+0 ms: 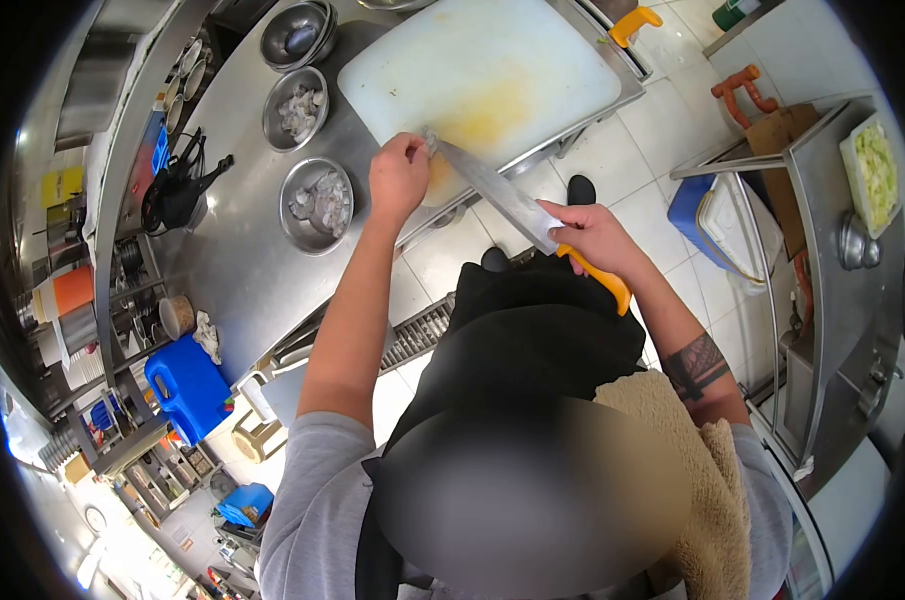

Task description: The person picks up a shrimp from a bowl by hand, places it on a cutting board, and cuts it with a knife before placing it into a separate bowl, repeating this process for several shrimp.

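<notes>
My right hand (593,238) is closed on a large knife (498,192) with a yellow handle, gripping it where blade meets handle. The blade points up and left toward my left hand (401,172). That hand is closed at the near left edge of the white cutting board (533,50), with a small greyish piece at its fingertips, beside the knife tip. Yellowish stains mark the board. Left of my left hand, a steel bowl (293,228) holds grey, shrimp-like pieces (328,203). Another bowl (271,112) behind it holds similar pieces.
Stacked steel bowls (269,42) stand farther back on the steel counter (238,255). A black utensil (178,190) lies to the left, near a blue jug (191,388). On the right, a shelf (823,190) bears a tray of chopped greens (876,175), above a blue and white container (718,225).
</notes>
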`<state>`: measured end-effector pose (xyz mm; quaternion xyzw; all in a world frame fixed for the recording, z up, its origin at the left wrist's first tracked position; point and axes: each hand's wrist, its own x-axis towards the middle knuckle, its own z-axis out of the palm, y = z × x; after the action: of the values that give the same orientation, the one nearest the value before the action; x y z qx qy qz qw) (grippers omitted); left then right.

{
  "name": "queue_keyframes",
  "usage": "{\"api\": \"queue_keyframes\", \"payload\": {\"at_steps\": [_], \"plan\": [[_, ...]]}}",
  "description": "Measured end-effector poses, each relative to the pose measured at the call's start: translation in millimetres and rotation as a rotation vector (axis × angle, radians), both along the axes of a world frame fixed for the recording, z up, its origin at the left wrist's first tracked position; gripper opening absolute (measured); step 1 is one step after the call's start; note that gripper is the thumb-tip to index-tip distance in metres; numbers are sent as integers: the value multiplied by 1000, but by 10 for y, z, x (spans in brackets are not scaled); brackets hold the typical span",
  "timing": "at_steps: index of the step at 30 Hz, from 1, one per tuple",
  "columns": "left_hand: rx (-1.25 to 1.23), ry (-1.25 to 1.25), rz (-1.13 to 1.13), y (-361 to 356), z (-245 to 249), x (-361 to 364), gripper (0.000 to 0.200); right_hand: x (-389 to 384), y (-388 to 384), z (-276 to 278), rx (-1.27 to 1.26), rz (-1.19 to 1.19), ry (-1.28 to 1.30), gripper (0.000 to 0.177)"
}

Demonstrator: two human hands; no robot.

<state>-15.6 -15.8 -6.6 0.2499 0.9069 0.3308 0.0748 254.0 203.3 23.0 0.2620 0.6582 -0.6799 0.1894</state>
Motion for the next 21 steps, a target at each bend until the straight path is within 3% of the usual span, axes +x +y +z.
{"api": "queue_keyframes", "payload": {"at_steps": [5, 11, 16, 21], "plan": [[72, -66, -40, -41, 39, -44, 22, -33, -13, -3, -144, -102, 17, 56], [103, -76, -132, -74, 19, -88, 29, -14, -15, -33, -129, -102, -9, 57], [-118, -78, -144, 24, 197, -61, 37, -10, -61, -44, -146, -137, 19, 55], [-168, 30, -143, 130, 174, -54, 45, -40, -65, 43, -137, -167, 26, 53]]}}
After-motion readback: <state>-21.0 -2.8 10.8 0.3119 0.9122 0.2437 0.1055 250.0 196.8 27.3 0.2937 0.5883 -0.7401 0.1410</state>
